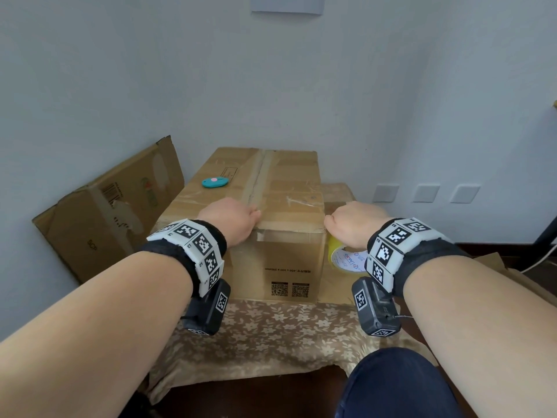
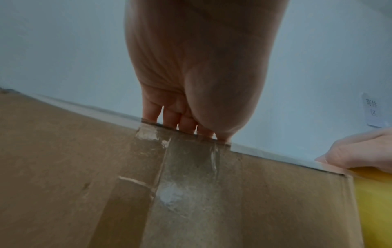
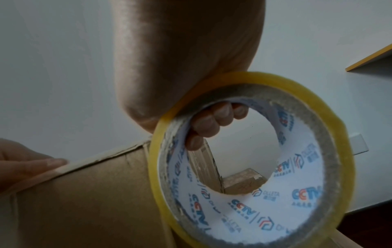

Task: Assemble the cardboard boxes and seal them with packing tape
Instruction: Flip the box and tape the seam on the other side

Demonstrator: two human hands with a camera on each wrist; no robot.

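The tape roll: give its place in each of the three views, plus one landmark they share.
Head: the tape roll sits right of centre, mostly hidden under the right hand, beside the cardboard box.
Left wrist: only a yellow sliver at the right edge, below the right hand.
Right wrist: it fills the lower right, fingers hooked through its core.
Shared landmark: the box's near top edge, where the left hand rests.

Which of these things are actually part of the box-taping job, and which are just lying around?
In use:
cardboard box, under the left hand
tape roll, held by the right hand

Lying about:
teal gadget on the box
flattened carton against the wall
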